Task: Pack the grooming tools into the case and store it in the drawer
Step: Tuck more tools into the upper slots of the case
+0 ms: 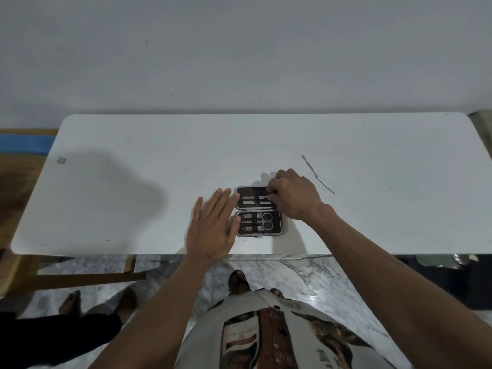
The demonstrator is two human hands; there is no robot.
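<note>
An open grooming case (pixel 278 222) with a dark lining lies near the front edge of the white table (pixel 133 195). Its near half holds scissors (pixel 266 221) and two clippers under a strap. Slim metal tools sit in the far half. My left hand (pixel 213 230) lies flat on the table, fingers apart, touching the case's left side. My right hand (pixel 292 195) rests over the far half's right end, fingertips pinching a small tool there. A thin metal tool (pixel 316 174) lies loose on the table to the right of my right hand.
The table's back edge meets a plain wall. A wooden chair (pixel 80 275) stands at the left below the table. Another person's feet (pixel 72 302) are on the marble floor at lower left. No drawer shows.
</note>
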